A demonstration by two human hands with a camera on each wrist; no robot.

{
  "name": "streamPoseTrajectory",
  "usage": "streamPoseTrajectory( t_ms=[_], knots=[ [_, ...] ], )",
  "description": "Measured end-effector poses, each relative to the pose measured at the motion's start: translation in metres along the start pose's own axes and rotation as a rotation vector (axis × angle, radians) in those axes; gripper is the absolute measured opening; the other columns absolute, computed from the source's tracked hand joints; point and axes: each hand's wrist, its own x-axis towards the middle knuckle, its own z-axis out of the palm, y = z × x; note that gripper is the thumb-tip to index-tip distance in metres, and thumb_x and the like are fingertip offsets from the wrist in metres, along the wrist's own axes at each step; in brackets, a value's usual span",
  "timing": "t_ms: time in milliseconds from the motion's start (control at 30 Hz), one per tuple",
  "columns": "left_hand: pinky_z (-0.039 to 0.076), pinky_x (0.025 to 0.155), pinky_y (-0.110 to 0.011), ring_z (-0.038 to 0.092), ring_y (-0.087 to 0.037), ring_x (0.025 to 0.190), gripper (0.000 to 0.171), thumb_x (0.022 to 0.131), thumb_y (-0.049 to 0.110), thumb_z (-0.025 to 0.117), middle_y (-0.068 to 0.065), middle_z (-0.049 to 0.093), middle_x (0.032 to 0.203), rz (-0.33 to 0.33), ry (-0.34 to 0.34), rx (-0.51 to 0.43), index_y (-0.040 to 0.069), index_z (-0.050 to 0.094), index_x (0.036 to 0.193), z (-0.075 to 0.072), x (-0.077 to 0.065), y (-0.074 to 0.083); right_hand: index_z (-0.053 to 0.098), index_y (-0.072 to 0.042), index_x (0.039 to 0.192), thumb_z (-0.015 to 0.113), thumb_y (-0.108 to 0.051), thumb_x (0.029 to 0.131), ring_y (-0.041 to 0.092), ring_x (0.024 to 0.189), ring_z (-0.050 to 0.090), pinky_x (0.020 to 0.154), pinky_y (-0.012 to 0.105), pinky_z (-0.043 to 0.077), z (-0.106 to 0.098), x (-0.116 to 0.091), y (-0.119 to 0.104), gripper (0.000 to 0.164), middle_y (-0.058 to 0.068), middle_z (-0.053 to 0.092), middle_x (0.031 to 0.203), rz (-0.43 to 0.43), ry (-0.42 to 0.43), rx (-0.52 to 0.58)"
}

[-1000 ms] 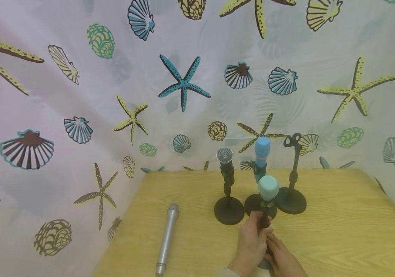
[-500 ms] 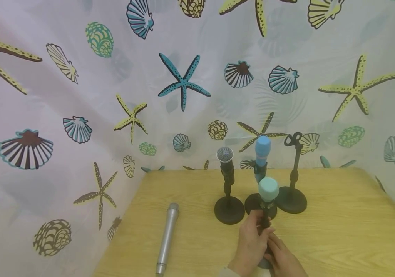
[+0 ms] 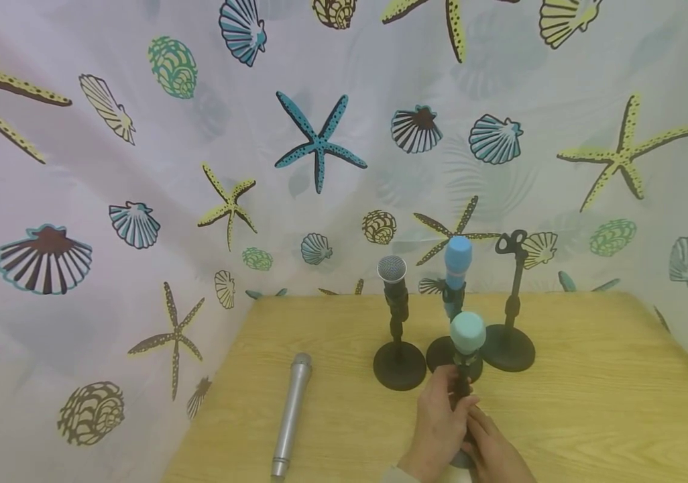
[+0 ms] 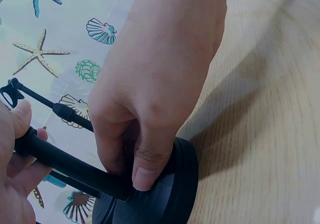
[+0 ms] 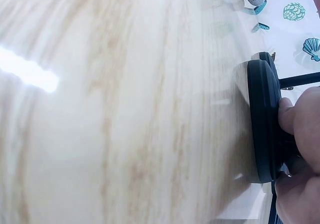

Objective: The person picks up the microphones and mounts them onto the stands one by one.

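Note:
In the head view, a microphone with a mint-green head (image 3: 467, 333) sits atop a black microphone stand, near the table's front. My left hand (image 3: 437, 426) grips the stand's pole (image 4: 75, 166) partway up, just under the clip. Lower down, my right hand (image 3: 495, 451) pinches the pole where it meets the round base (image 4: 186, 184), the thumb lying over that base. Both hands hide much of the pole in the head view. From the right wrist, the base (image 5: 262, 119) shows edge-on beside the right hand's fingers (image 5: 305, 124).
Behind the hands stand a microphone with a silver mesh head (image 3: 391, 270) on a stand, a blue microphone (image 3: 458, 255) on another, and a stand (image 3: 511, 308) with a bare clip. A silver microphone (image 3: 292, 416) lies at left on the wooden table (image 3: 591, 402). A patterned curtain (image 3: 344, 221) encloses it.
The mint-green microphone head has sunk slightly toward me. Both hands keep nearly the same place on the stand. The other microphones and stands have not moved.

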Motion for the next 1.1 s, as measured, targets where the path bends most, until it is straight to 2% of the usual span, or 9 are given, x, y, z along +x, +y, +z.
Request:
streamPoseTrajectory(
  t_ms=[133, 233, 367, 467, 667, 767, 867, 967, 1100],
  knots=[
    [0.053, 0.083, -0.011, 0.065, -0.004, 0.098, 0.032, 0.087, 0.014, 0.075, 0.000, 0.068, 0.103, -0.005, 0.033, -0.002, 0.017, 0.054, 0.111, 0.000, -0.001, 0.001, 0.060, 0.002, 0.129, 0.076, -0.008, 0.084, 0.035, 0.118, 0.061, 0.091, 0.047, 0.056, -0.003, 0.000, -0.005, 0.049, 0.020, 0.060, 0.130, 0.052, -0.033, 0.024],
    [0.054, 0.083, -0.013, 0.066, -0.004, 0.098, 0.034, 0.087, 0.012, 0.074, -0.002, 0.068, 0.105, -0.010, 0.033, -0.029, 0.017, 0.053, 0.113, -0.001, -0.001, 0.001, 0.061, 0.002, 0.127, 0.078, -0.007, 0.081, 0.034, 0.114, 0.063, 0.087, 0.046, 0.058, -0.001, -0.001, -0.004, 0.050, 0.019, 0.062, 0.127, 0.015, 0.007, 0.003],
    [0.055, 0.083, -0.014, 0.066, -0.004, 0.098, 0.035, 0.088, 0.011, 0.073, -0.003, 0.067, 0.107, -0.009, 0.019, -0.048, 0.018, 0.052, 0.116, 0.000, -0.002, 0.001, 0.061, 0.002, 0.127, 0.079, -0.008, 0.081, 0.034, 0.114, 0.063, 0.086, 0.045, 0.058, -0.001, -0.002, -0.004, 0.050, 0.018, 0.061, 0.128, 0.009, 0.008, -0.003],
    [0.054, 0.083, -0.013, 0.066, -0.003, 0.097, 0.031, 0.089, 0.012, 0.073, -0.001, 0.067, 0.106, -0.018, 0.001, -0.057, 0.018, 0.053, 0.113, -0.002, -0.001, 0.001, 0.060, 0.002, 0.127, 0.078, -0.008, 0.081, 0.034, 0.115, 0.063, 0.087, 0.045, 0.058, 0.000, -0.003, -0.004, 0.051, 0.018, 0.061, 0.130, 0.007, 0.007, -0.005],
    [0.055, 0.084, -0.014, 0.068, -0.008, 0.101, 0.025, 0.089, 0.011, 0.071, -0.007, 0.070, 0.106, -0.031, -0.115, -0.133, 0.012, 0.054, 0.106, -0.015, 0.004, 0.001, 0.063, 0.008, 0.119, 0.083, -0.004, 0.073, 0.035, 0.109, 0.065, 0.082, 0.044, 0.059, 0.003, -0.004, -0.003, 0.052, 0.022, 0.063, 0.124, -0.059, 0.072, -0.051],
    [0.056, 0.082, -0.015, 0.070, -0.010, 0.100, 0.023, 0.088, 0.010, 0.070, -0.007, 0.070, 0.109, -0.030, -0.175, -0.169, 0.010, 0.055, 0.105, -0.022, 0.007, 0.000, 0.063, 0.009, 0.117, 0.083, -0.004, 0.073, 0.036, 0.109, 0.065, 0.083, 0.045, 0.058, 0.004, -0.005, -0.003, 0.050, 0.023, 0.063, 0.124, -0.043, 0.065, -0.061],
    [0.055, 0.080, -0.014, 0.071, -0.007, 0.096, 0.021, 0.089, 0.012, 0.070, -0.002, 0.068, 0.109, -0.058, -0.212, -0.177, 0.011, 0.057, 0.105, -0.026, 0.008, -0.003, 0.063, 0.010, 0.117, 0.082, -0.004, 0.075, 0.036, 0.111, 0.064, 0.084, 0.046, 0.058, 0.004, -0.006, -0.003, 0.048, 0.023, 0.062, 0.127, -0.029, 0.055, -0.056],
    [0.055, 0.084, -0.016, 0.070, -0.005, 0.098, 0.018, 0.090, 0.010, 0.068, 0.000, 0.070, 0.109, -0.050, -0.248, -0.146, 0.012, 0.061, 0.107, -0.030, 0.010, -0.005, 0.064, 0.009, 0.115, 0.083, -0.004, 0.073, 0.035, 0.111, 0.064, 0.084, 0.045, 0.058, 0.005, -0.006, -0.003, 0.048, 0.021, 0.063, 0.127, -0.049, 0.066, -0.066],
    [0.053, 0.091, -0.018, 0.066, 0.000, 0.105, 0.017, 0.092, 0.013, 0.065, 0.007, 0.074, 0.106, 0.023, -0.322, -0.001, 0.018, 0.065, 0.108, -0.035, 0.015, -0.007, 0.063, 0.009, 0.115, 0.084, -0.003, 0.071, 0.035, 0.109, 0.065, 0.082, 0.043, 0.059, 0.006, -0.006, -0.003, 0.050, 0.022, 0.063, 0.125, -0.075, 0.082, -0.064]
  ],
)
